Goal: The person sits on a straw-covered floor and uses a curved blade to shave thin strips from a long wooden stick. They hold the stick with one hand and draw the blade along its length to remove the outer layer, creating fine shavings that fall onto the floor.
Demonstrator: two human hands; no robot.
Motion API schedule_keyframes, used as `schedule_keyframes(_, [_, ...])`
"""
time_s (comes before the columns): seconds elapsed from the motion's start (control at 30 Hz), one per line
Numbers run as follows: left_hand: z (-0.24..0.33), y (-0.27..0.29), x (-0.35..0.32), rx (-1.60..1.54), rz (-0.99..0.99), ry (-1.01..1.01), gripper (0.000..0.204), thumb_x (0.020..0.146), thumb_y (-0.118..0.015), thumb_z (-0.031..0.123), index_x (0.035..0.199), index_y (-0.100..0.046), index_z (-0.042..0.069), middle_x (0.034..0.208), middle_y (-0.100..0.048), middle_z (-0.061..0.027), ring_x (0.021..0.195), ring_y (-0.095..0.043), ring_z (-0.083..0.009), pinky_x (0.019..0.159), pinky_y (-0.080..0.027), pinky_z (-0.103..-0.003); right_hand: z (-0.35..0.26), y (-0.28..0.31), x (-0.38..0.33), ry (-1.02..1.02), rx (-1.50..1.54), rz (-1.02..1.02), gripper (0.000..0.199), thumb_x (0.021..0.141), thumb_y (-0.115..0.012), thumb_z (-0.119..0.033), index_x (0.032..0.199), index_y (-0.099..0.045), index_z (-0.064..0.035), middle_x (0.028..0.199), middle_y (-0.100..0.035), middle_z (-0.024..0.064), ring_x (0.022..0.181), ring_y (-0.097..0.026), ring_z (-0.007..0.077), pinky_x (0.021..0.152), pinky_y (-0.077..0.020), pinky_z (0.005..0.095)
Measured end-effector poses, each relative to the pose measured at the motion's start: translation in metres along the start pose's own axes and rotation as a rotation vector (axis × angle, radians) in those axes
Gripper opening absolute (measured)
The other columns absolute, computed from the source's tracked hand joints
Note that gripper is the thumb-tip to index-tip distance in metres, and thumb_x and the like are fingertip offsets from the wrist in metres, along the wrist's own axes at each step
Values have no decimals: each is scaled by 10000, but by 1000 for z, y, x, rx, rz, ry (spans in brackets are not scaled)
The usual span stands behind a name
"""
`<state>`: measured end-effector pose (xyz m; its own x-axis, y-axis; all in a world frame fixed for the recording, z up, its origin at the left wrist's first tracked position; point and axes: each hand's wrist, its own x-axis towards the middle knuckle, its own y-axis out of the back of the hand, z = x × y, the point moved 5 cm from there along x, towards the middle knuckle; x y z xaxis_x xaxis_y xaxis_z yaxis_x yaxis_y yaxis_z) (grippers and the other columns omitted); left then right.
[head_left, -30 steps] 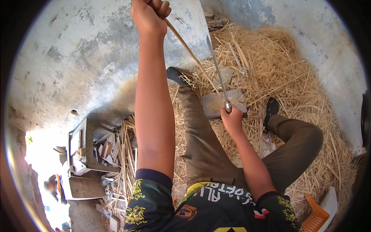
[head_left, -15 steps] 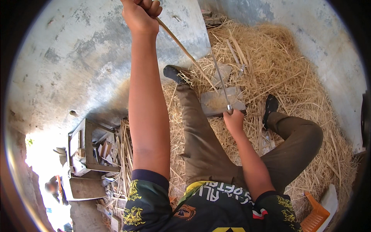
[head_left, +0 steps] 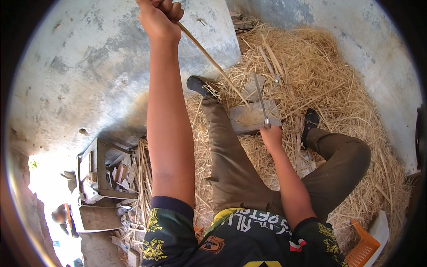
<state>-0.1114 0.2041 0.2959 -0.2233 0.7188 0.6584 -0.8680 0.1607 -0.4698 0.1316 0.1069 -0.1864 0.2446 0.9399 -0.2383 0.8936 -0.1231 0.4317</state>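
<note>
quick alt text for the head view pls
A person's bare left hand grips a long, thin tan stick slanting down toward a rectangular grey block, while the bare right hand holds a long, grey metal-bladed knife. Loose golden straw lies around the block.

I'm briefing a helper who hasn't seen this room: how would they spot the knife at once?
Find the big straw heap, then the flat grey block at its lower left. By the block, the right hand grips the knife. Its straight, narrow metal blade sets it apart from the longer tan stick in the left hand.
</note>
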Motion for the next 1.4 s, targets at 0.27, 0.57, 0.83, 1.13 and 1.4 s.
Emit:
schedule_keyframes(0.27, [9,3,-8,-214,-106,130,535,1039,-420,608,705,-347,197,550,-202,66,454,-162,-92,421,-134,-279,-143,32,-80,23,489,-145,369,887,-670,-256,663,-552,12,575,-583,118,539,-595,238,565,-468,431])
schedule_keyframes(0.57, [15,-8,-15,62,-6,14,576,1027,-421,634,653,-300,213,537,-202,70,440,-156,-88,415,-120,-288,-122,27,-67,39,239,-140,371,891,-674,-247,652,-546,6,560,-572,78,495,-554,194,522,-432,404])
schedule_keyframes(0.83, [4,-22,-10,75,20,6,579,1022,-438,632,647,-293,216,534,-210,70,429,-170,-87,404,-127,-281,-106,8,-65,55,212,-163,300,911,-660,-215,736,-598,21,601,-603,114,523,-609,230,531,-485,409])
schedule_keyframes(1.13, [0,-25,-7,119,52,-22,598,1002,-479,644,631,-283,218,532,-208,78,416,-184,-75,393,-125,-276,-121,23,-59,169,186,-115,340,890,-665,-233,690,-586,31,563,-586,140,495,-610,269,502,-465,425])
schedule_keyframes(1.4, [-1,-37,-20,130,118,8,560,987,-568,591,638,-322,229,540,-230,79,422,-189,-74,405,-121,-271,-86,-6,-56,-132,126,-257,336,884,-659,-209,671,-576,38,569,-590,148,524,-607,280,569,-467,447])
